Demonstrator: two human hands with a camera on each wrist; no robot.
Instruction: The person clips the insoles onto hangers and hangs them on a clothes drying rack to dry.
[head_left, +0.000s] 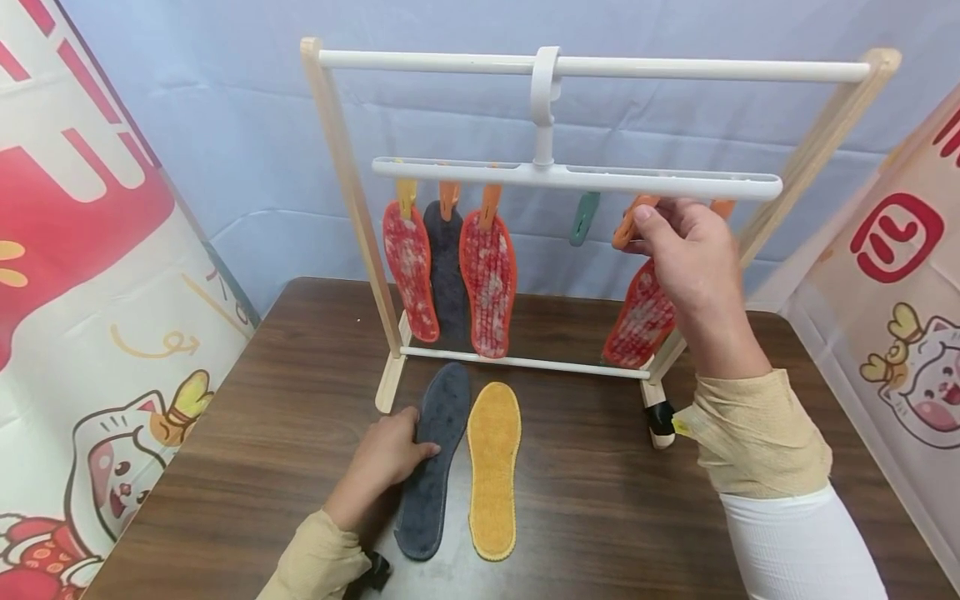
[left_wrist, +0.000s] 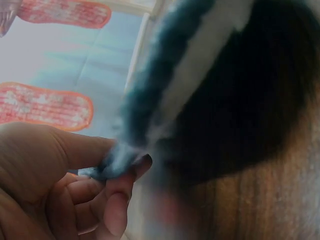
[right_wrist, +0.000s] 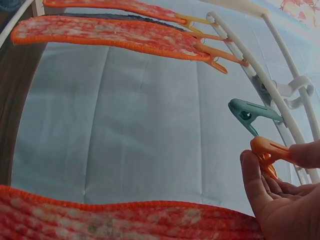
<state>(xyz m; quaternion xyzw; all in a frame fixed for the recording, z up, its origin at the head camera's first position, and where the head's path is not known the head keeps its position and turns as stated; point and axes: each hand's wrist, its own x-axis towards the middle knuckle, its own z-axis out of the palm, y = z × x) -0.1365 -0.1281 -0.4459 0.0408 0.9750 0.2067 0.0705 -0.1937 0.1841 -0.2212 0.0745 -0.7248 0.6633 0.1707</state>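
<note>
My left hand (head_left: 384, 454) pinches the edge of a dark grey insole (head_left: 435, 492), which is tilted in the left wrist view and blurred close to the camera. Beside it on the table lies a yellow insole (head_left: 494, 467). My right hand (head_left: 701, 258) pinches an orange clothespin (right_wrist: 267, 150) on the white hanger (head_left: 480, 172), with nothing seen in that peg. A green clothespin (head_left: 585, 218) hangs bare just left of it. Behind my right wrist, a red-and-white insole (head_left: 637, 321) hangs, partly hidden, near another orange clothespin (head_left: 722, 207).
Two red insoles and a dark one (head_left: 450, 283) hang from clothespins on the hanger's left side. A wooden rack (head_left: 352, 192) with a white top bar (head_left: 712, 69) carries the hanger. Its feet stand on the brown table (head_left: 315, 367). Printed cloths flank the table.
</note>
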